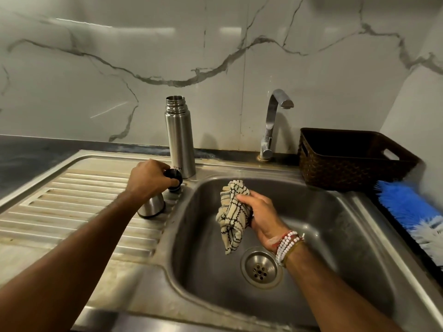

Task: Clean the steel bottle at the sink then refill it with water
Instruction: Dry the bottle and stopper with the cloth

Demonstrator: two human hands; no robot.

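The steel bottle stands upright and uncapped on the sink ledge, between the drainboard and the basin. Just in front of it, my left hand grips a black stopper cap on the drainboard. A steel outer cup stands upside down right below that hand. Over the sink basin, my right hand holds a bunched cream checked cloth; the cloth hangs down toward the drain.
A chrome tap rises behind the basin, with no water running. A dark woven basket sits at the back right. A blue and white brush lies on the right counter. The ribbed drainboard spreads to the left.
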